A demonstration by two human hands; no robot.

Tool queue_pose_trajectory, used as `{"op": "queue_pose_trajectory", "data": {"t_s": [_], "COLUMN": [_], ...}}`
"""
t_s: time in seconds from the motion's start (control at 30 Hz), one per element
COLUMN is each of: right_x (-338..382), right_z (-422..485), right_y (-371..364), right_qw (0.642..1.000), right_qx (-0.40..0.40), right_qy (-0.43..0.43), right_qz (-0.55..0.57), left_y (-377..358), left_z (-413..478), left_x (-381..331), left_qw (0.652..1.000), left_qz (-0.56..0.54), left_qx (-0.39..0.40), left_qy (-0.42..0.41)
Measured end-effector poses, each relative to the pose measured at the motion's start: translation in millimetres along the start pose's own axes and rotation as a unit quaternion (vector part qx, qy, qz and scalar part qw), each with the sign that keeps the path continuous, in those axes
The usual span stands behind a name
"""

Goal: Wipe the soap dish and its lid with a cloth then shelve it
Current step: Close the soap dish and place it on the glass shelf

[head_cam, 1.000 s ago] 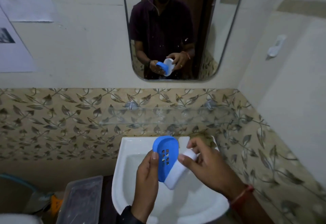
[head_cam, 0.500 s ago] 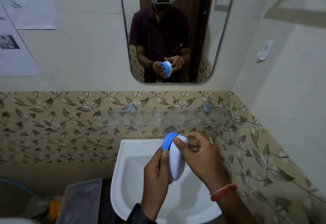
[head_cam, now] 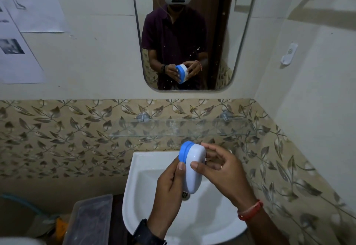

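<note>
The soap dish, a white lid (head_cam: 194, 169) closed onto a blue base (head_cam: 184, 150), is held on edge above the white sink (head_cam: 138, 177). My left hand (head_cam: 168, 190) grips it from the left, thumb on the seam. My right hand (head_cam: 219, 169) holds the white lid from the right, thumb on its face and fingers behind. The glass shelf (head_cam: 183, 129) runs along the wall just above and behind the dish. No cloth is in view.
A mirror (head_cam: 188, 32) above the shelf reflects me and the dish. A clear plastic box (head_cam: 88, 221) stands left of the sink, with a blue hose (head_cam: 21, 200) further left. The leaf-tiled side wall (head_cam: 289, 167) lies close on the right.
The blue base and white lid, apart and angled a second ago, are now pressed together as one closed dish. Both hands have risen slightly toward the shelf.
</note>
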State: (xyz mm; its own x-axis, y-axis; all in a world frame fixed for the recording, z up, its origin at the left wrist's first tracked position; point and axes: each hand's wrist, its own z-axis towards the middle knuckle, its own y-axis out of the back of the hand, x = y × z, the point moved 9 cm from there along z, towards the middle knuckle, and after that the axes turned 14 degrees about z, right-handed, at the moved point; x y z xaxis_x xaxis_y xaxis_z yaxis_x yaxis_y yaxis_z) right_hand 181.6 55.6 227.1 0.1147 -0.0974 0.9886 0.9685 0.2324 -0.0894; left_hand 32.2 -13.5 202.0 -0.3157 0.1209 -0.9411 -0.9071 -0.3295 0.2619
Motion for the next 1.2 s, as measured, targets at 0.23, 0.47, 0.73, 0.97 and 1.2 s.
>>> {"op": "queue_pose_trajectory", "data": {"t_s": [0.23,0.47,0.73,0.97,1.2], "right_x": [2,1,-1,-9,-9], "right_z": [-3,-1,0,6,16], "right_y": [-1,-7,-12,-5,-2], "right_qw": [1.0,1.0,0.997,0.997,0.991], "right_qx": [-0.006,0.016,0.019,-0.027,0.053], "right_qy": [0.007,-0.009,-0.046,-0.069,-0.101], "right_qz": [0.018,0.013,0.055,-0.01,0.074], "left_y": [-5,-2,3,1,7], "left_z": [-2,-5,2,6,16], "left_x": [-1,0,-7,11,30], "left_qw": [0.996,0.994,0.994,0.993,0.967], "left_qz": [-0.06,-0.079,-0.076,-0.018,-0.156], "left_qx": [0.05,0.039,0.079,0.103,0.151], "left_qy": [0.034,0.058,0.027,0.05,0.13]}}
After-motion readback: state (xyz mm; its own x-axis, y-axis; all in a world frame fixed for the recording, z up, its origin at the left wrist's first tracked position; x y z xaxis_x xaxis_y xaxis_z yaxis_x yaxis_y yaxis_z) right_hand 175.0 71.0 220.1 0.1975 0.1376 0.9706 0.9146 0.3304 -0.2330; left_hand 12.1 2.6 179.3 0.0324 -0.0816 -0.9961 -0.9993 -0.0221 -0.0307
